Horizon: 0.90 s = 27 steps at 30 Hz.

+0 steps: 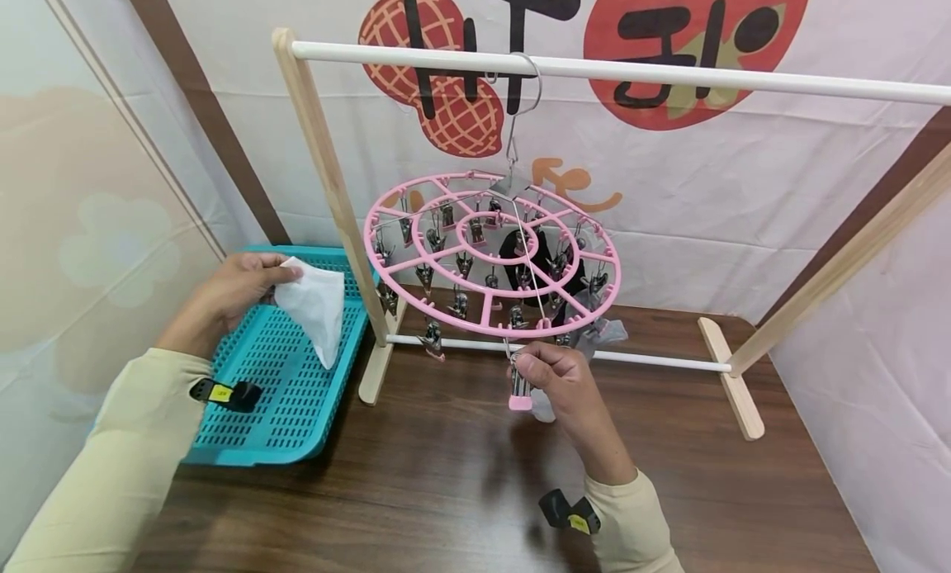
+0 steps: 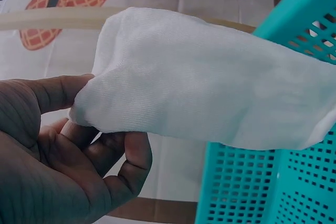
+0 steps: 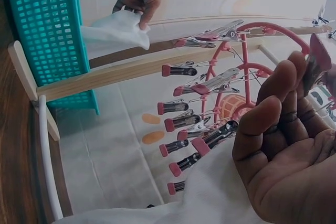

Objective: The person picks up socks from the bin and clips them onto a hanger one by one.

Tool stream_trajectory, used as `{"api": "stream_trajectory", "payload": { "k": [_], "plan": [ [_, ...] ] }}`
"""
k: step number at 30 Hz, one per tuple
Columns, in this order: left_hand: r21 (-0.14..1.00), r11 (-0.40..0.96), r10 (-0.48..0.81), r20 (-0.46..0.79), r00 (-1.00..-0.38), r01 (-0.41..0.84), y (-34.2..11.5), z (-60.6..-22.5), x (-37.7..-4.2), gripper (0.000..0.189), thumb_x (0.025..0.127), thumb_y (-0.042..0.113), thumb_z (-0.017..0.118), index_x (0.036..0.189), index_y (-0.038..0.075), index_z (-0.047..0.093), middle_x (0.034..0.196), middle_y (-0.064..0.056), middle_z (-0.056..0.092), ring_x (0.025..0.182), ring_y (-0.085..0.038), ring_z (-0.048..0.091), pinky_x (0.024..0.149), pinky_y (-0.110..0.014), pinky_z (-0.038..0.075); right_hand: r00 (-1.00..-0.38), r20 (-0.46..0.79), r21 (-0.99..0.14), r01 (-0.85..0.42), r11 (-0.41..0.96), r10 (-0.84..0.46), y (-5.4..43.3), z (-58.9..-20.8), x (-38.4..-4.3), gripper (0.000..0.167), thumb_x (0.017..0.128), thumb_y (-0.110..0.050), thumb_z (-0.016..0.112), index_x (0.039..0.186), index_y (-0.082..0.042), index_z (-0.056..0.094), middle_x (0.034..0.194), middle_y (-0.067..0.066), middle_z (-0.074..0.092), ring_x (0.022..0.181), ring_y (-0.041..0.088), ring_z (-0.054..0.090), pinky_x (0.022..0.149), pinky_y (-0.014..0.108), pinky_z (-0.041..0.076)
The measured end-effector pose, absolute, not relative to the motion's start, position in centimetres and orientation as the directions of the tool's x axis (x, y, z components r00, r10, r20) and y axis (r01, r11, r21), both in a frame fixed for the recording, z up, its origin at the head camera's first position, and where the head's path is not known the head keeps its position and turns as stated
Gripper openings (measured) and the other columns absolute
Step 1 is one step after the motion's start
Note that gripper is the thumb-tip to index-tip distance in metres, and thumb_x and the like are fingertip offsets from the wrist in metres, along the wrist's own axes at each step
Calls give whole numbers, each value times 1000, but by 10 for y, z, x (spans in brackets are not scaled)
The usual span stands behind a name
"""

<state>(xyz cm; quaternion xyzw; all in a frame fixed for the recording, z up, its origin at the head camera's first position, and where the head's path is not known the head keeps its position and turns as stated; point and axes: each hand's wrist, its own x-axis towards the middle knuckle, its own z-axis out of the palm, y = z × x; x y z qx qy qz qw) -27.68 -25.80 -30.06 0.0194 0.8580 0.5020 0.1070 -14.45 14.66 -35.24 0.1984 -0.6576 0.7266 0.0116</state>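
A white sock (image 2: pixel 210 77) hangs from my left hand (image 1: pixel 241 288), pinched by one end between thumb and fingers above a teal basket (image 1: pixel 327 416). At the front rim of the round pink drying hanger (image 1: pixel 486 313), my right hand (image 1: pixel 560 375) pinches a metal clip (image 1: pixel 520 383) with a pink tip. In the right wrist view, the fingers (image 3: pixel 257 124) are curled beside the hanger, and white cloth (image 3: pixel 210 192) shows below them. Several other clips (image 3: pixel 178 108) dangle from the rings. Behind the rings hang a black piece (image 1: pixel 513 251) and a grey piece (image 1: pixel 598 333), both partly hidden.
The hanger's metal hook (image 1: pixel 537 86) sits on the white top bar (image 1: pixel 669 76) of a wooden-legged rack. A lower white bar (image 1: pixel 654 360) joins the rack's feet (image 1: pixel 731 383). Beneath is a dark wood table (image 1: pixel 416 490), with printed cloth walls (image 1: pixel 839 226) around it.
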Motion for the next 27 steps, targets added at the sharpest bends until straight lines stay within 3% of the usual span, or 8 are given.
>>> {"api": "stream_trajectory", "payload": {
  "k": [6, 11, 19, 27],
  "plan": [
    [905, 423, 172, -128, -977, -44, -254, -290, -271, 12, 98, 20, 56, 98, 16, 67, 79, 12, 67, 71, -7, 62, 65, -25, 51, -927, 315, -949, -302, -92, -203, 146, -353, -144, 26, 95, -13, 53, 80, 7, 57, 72, -4, 52, 71, 12, 47, 66, 26, 38],
    [931, 365, 192, -106, -976, -29, -248, -282, -266, 20, 98, 14, 56, 86, 25, 69, 76, 11, 68, 68, -5, 61, 62, -23, 50, -927, 317, -948, -304, -94, -199, 145, -354, -144, 26, 96, -14, 53, 79, 6, 57, 72, -4, 52, 71, 12, 47, 65, 26, 39],
    [942, 337, 217, -66, -974, 11, -241, -271, -255, 23, 97, 14, 57, 84, 26, 71, 75, 9, 69, 67, -5, 61, 61, -22, 48, -931, 308, -951, -301, -67, -194, 145, -353, -143, 27, 95, -19, 58, 83, 6, 60, 73, -4, 48, 74, 13, 46, 68, 28, 37],
    [931, 364, 237, -75, -969, 17, -237, -263, -246, 19, 98, 15, 56, 88, 22, 70, 75, 6, 69, 66, -7, 61, 59, -23, 49, -936, 297, -955, -294, -42, -189, 144, -351, -142, 22, 94, -11, 55, 82, 6, 60, 72, -4, 47, 73, 13, 44, 67, 28, 36]
  ]
}}
